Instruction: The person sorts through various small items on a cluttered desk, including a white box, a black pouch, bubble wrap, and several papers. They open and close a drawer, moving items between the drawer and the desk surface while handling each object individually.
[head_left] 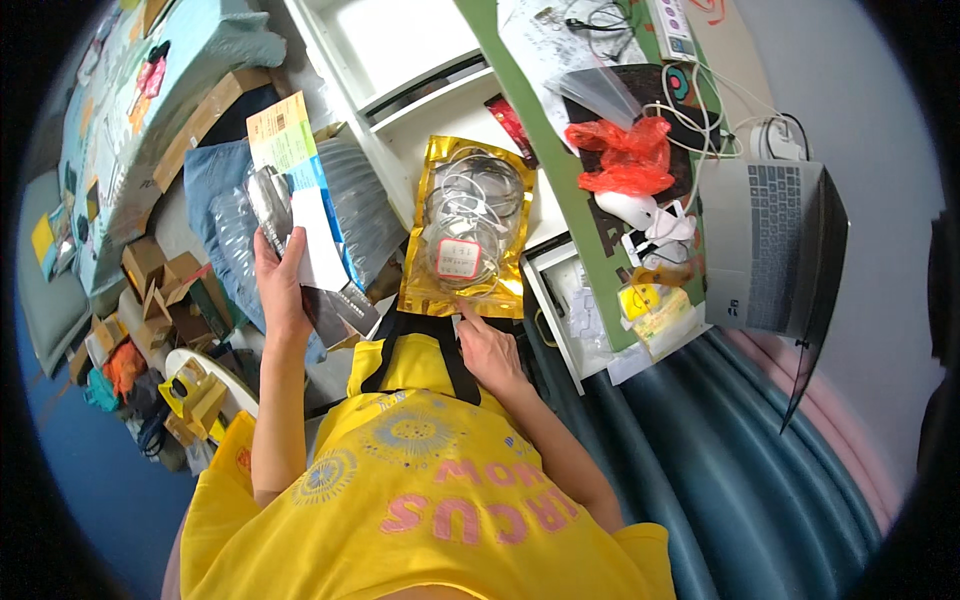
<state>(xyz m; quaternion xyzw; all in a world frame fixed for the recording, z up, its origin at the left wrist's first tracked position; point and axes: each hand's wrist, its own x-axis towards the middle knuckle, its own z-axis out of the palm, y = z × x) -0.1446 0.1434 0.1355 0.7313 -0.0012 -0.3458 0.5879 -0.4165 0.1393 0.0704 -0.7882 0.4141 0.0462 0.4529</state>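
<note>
My left hand [280,285] is closed around a stack of flat things: a long printed card [290,140] in yellow, green, blue and white, and a shiny grey plastic packet [268,200]. A dark flat piece [342,312] sticks out below them. In front of me is a gold pouch [410,270] with a see-through front; coiled white and grey cables [468,195] show inside, beside a red-edged white label [458,258]. At the pouch's lower edge, my right hand [490,352] grips it with the index finger over the front; its other fingers are partly hidden.
White drawers [420,125] stand open ahead. To the right, a green-edged desk [545,120] holds a red plastic bag [630,155], cables and an open laptop [765,245]. Blue jeans [215,205] lie behind my left hand. Cardboard boxes [165,280] crowd the left; a yellow bag [420,362] sits against me.
</note>
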